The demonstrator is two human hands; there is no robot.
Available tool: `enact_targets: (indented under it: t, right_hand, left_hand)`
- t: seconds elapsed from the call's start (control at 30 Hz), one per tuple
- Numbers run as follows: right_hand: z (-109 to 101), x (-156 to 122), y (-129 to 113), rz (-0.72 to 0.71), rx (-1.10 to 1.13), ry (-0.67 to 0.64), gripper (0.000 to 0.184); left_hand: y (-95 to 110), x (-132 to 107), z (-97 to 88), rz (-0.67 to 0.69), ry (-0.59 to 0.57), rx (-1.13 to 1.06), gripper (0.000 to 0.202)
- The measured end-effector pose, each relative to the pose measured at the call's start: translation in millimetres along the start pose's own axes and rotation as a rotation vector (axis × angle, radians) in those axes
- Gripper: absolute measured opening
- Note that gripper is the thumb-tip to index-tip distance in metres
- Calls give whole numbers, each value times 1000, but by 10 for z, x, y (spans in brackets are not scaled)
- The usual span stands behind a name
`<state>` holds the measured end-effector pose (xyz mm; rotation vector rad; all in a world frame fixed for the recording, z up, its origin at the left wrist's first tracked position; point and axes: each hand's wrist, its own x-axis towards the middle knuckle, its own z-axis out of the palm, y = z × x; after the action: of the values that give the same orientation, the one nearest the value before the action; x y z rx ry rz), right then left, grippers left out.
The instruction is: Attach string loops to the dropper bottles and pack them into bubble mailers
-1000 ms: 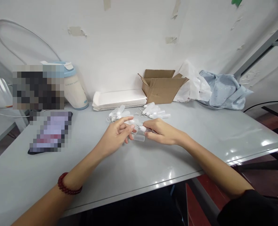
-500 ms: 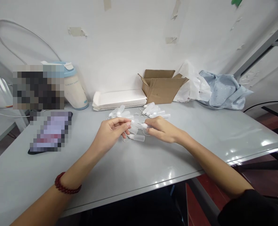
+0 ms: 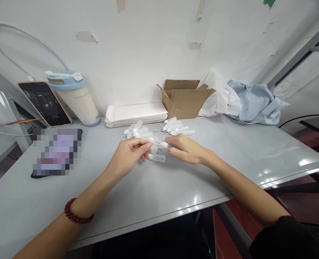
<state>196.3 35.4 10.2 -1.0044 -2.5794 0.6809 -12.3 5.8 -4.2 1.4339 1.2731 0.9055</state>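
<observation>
My right hand [image 3: 185, 148] is closed around a small needle-tip bottle [image 3: 164, 144]. Its white neck and thin needle stick out to the left, while the fingers hide the body. Facing it, my left hand [image 3: 134, 153] pinches thumb and forefinger together just left of the needle; what lies between them is too small to make out. One translucent bottle [image 3: 157, 157] rests on the table below the fingertips. Behind the hands lie two loose groups of similar bottles, a left group [image 3: 136, 127] and a right group [image 3: 175, 126], with thin looped straps among them.
White flat boxes [image 3: 136, 113] are stacked against the wall beside an open cardboard box [image 3: 186, 102]. Further right are a white plastic bag [image 3: 219, 97] and a light blue cloth [image 3: 256, 102]. At left stand a tumbler [image 3: 81, 104] and a phone [image 3: 46, 102]; a blurred-out device [image 3: 58, 151] lies before them.
My left hand's fingertips have dropped slightly and shifted a little right, still pinched. My right hand holds the bottle in nearly the same spot. The view has shifted slightly.
</observation>
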Motion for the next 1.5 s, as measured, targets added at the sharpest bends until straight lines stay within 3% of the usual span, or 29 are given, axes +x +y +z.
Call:
enact_targets:
  t: [0.2,0.4,0.73,1.03,1.5]
  right_hand:
    - [11,-3,-11,1,-15,-33,23]
    - [27,1,-24,-30,-22,-47,21]
    - [22,4,-33,-10,-24,-52,22]
    - [69,7,-20,-28,-2,-64,17]
    - [59,-3,-13,-61,54,-40,18]
  left_hand:
    - [15,-11,11,3,-22,-42,33]
    - [12,-20,9,59,-32,-26,22]
    - [67,-43,31,76,122,-32,17]
    - [1,-59,76,117,-71,-3,16]
    - [28,-67,70,121,3,-7,17]
